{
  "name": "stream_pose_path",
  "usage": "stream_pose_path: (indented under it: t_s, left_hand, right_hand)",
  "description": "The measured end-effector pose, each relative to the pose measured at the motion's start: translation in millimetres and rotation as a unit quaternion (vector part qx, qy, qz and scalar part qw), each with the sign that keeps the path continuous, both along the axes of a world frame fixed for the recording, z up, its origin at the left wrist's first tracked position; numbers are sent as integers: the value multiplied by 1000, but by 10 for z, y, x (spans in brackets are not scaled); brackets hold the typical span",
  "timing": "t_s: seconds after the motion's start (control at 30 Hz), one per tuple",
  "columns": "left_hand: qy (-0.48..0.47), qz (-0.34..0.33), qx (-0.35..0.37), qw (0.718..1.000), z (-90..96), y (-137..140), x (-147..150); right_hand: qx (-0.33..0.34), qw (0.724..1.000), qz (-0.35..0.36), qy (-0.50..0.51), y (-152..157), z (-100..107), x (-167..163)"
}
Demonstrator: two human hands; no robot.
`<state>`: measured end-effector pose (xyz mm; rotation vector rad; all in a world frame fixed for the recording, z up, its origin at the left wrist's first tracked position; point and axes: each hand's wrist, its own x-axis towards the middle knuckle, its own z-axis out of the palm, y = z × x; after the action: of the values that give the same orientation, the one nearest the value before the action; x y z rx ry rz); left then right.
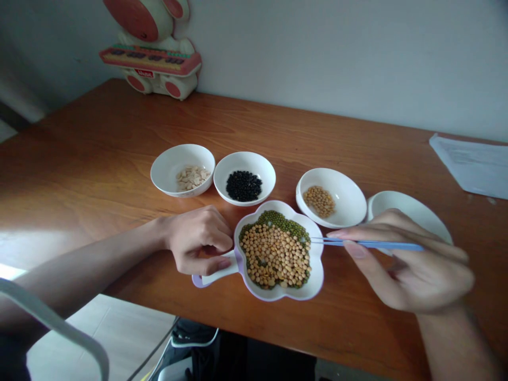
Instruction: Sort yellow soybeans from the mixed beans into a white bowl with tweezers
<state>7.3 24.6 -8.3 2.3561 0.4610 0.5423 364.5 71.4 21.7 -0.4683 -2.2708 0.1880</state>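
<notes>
My left hand (202,238) is closed around the handle of a flower-shaped white bowl (316,272) with a lilac edge. Inside lie many yellow soybeans (273,254) over green mung beans (283,223), which show mostly along the far side. My right hand (420,272) pinches a pair of blue tweezers (373,244) between thumb and fingers. The tips reach over the right side of the bowl, at the edge of the beans; whether they grip a bean is too small to tell.
Behind stand white bowls with pale flat seeds (192,177), black beans (244,186) and some soybeans (319,201). Another white bowl (408,203) is partly hidden by my right hand. A toy keyboard figure (159,63) stands at the back left, papers (480,164) lie far right.
</notes>
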Motion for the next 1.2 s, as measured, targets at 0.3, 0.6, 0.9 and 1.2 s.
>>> stream_pose_path:
  t_s: [0.3,0.6,0.9,1.2]
  left_hand:
    - [1,1,-7,1000,1,0,2]
    - [-4,2,-2,1000,18,-5,6]
    - [-4,6,7,1000,10,2,10]
    - [-3,4,5,1000,23,-3,6]
  right_hand:
    - [-6,998,34,-55,-14,-38,-51]
    - [-23,997,28,-62,0,-34,-74]
    - [-24,999,10,-23,-23,-13,-41]
    - [101,956,-218,166,79,-100,42]
